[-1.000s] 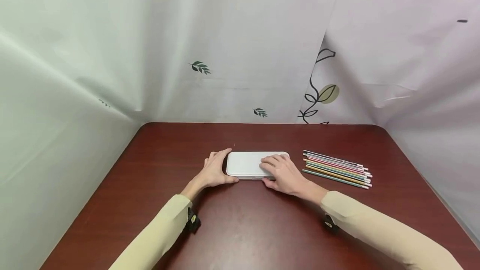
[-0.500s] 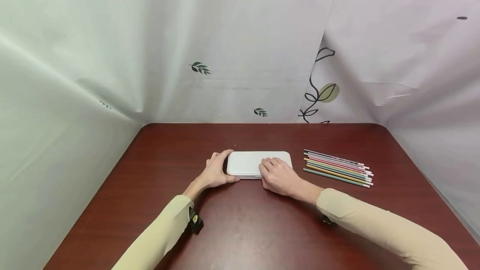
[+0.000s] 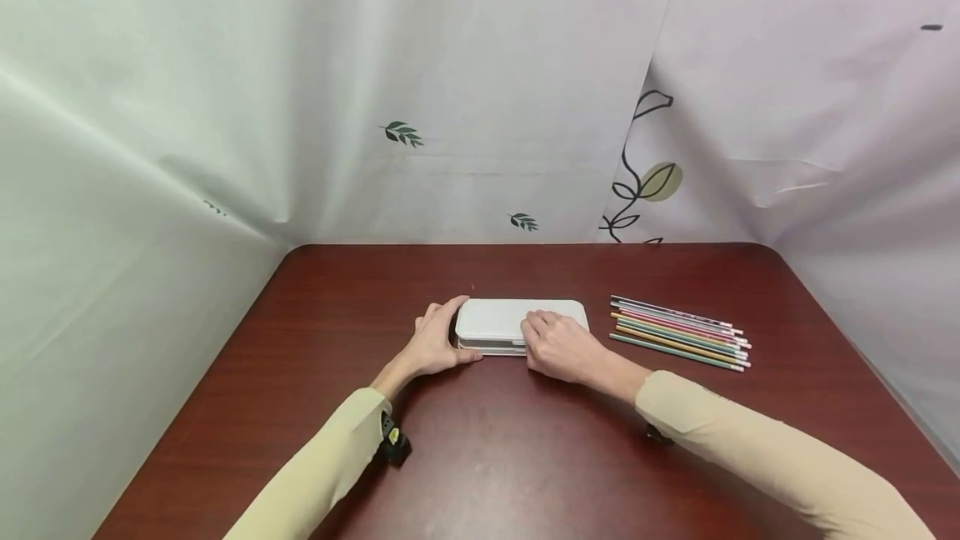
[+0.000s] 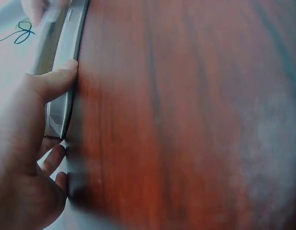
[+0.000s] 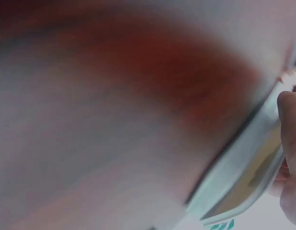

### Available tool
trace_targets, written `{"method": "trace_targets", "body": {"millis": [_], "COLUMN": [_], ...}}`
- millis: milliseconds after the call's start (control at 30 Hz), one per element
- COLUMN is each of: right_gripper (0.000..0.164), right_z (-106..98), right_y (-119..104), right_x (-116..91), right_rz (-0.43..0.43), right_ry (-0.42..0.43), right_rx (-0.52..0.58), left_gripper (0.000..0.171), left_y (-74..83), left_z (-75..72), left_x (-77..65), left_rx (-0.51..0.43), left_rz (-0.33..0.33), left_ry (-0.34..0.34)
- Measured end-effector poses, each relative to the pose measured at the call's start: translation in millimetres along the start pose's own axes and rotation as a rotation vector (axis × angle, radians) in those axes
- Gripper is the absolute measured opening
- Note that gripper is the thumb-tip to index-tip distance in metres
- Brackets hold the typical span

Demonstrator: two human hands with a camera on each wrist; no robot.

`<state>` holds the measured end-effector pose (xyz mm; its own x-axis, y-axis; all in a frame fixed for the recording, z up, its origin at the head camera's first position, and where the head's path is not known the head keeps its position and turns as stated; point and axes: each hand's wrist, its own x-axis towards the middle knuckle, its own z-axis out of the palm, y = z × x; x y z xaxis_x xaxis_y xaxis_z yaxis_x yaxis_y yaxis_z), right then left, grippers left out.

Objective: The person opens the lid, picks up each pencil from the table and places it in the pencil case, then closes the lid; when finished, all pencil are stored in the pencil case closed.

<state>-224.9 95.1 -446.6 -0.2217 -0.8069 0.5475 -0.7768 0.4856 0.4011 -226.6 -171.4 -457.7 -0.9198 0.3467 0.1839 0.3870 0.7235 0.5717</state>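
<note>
A white pencil case [image 3: 491, 319] lies flat on the dark red table. Its lid is raised slightly along the front edge, and a gap shows between lid and base in both wrist views. My left hand [image 3: 435, 342] grips the case's left end, thumb [image 4: 59, 81] on the front side and fingers around the far side. My right hand [image 3: 562, 348] holds the lid's front edge right of the middle, fingers curled. The inside of the case is mostly hidden.
Several pencils [image 3: 678, 333] with white-tipped ends lie side by side to the right of the case. The table [image 3: 480, 440] is bounded by a white sheet [image 3: 480, 90] with leaf drawings at the back and both sides.
My right hand has gone from resting on the lid with fingers spread to curling at its front edge. The lid has risen slightly there. My left hand keeps its place on the case.
</note>
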Motion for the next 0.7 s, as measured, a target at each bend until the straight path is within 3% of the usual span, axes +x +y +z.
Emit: {"method": "trace_targets", "body": {"millis": [167, 300, 700], "right_gripper": [0.029, 0.023, 0.019], "right_z": [-4.8, -10.1, -33.9], "right_y": [12.3, 25.4, 68.4], "right_x": [-5.0, -12.5, -24.2], "right_rz": [0.026, 0.045, 0.176], "right_ry": [-0.001, -0.003, 0.058], "right_rx": [0.167, 0.26, 0.394], "left_gripper": [0.099, 0.098, 0.092], "left_y": [-3.8, -3.7, -5.2], "left_z": [3.5, 5.2, 6.9], "left_x": [0.4, -0.1, -2.7], "left_rx": [0.004, -0.01, -0.032], "left_rz": [-0.01, -0.017, -0.011], "left_ry": [0.015, 0.007, 0.055]}}
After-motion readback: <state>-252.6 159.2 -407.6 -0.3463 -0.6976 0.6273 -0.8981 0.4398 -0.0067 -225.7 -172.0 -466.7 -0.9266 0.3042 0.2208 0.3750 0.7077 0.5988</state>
